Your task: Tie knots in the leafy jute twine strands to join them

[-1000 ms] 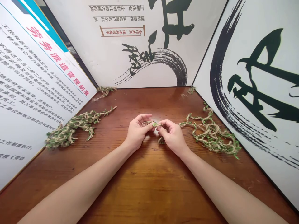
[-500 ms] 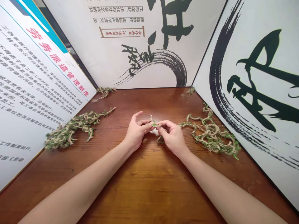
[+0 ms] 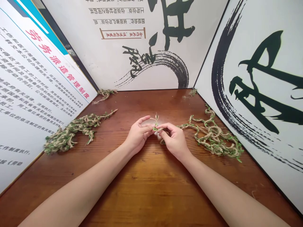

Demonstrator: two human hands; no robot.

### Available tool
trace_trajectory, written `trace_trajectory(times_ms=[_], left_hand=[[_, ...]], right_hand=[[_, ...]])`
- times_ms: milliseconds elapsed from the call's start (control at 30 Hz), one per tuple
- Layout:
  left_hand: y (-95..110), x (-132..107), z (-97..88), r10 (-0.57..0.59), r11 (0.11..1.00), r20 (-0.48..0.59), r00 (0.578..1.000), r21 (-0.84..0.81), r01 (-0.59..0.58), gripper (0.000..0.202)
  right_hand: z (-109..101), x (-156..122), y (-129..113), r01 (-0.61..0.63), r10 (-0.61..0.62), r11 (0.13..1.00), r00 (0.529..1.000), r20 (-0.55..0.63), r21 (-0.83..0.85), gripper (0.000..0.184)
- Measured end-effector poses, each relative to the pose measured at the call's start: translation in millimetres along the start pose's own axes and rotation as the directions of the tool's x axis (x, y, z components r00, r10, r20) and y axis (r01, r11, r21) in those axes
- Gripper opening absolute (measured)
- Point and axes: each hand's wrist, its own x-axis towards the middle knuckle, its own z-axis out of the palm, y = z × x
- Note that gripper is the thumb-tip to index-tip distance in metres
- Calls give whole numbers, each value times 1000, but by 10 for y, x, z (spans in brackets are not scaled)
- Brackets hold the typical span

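Both hands meet over the middle of the wooden table (image 3: 146,186). My left hand (image 3: 138,135) and my right hand (image 3: 174,140) each pinch a short piece of jute twine with small green leaves (image 3: 156,123) between thumb and fingers. Its frayed end sticks up between the two hands. The twine trails off from my right hand into a loose tangled heap of leafy twine (image 3: 216,137) on the right of the table. A bunch of cut leafy twine pieces (image 3: 73,130) lies to the left, apart from my left hand.
Printed boards stand round the table: a text poster (image 3: 35,91) on the left, a calligraphy board (image 3: 146,44) at the back, another calligraphy board (image 3: 258,91) on the right. Small twine scraps lie in the back left corner (image 3: 105,93) and the back right corner (image 3: 193,92).
The twine end between my fingers has turned from lying flat to pointing upward. My left index finger lifted and then lowered a little. Both hands stay in the same spot.
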Motion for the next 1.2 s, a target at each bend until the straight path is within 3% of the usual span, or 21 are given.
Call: trace_trajectory(times_ms=[167, 333, 433, 567, 867, 1200], left_hand=[[-56, -26, -30, 125, 990, 85, 989, 48, -129, 59], [-98, -73, -39, 253, 949, 240, 937, 126, -288, 55], [-115, -72, -42, 273, 926, 267, 924, 186, -328, 42], [-131, -49, -49, 262, 921, 225, 939, 231, -313, 24], [-141, -24, -2, 217, 960, 53, 975, 172, -222, 18], [-54, 4, -12, 112, 993, 121, 986, 24, -116, 38]], right_hand=[[5, 6, 3, -21, 21, 1000, 1000, -1, 9, 15], [13, 13, 6, -62, 63, 997, 998, -27, 39, 13], [12, 14, 16, -63, 63, 998, 997, -41, 11, 14], [9, 11, 24, -52, 52, 999, 998, -25, -14, 16], [29, 2, -7, -85, 85, 996, 995, -53, 9, 19], [4, 22, 23, -113, 113, 993, 993, -33, 21, 20]])
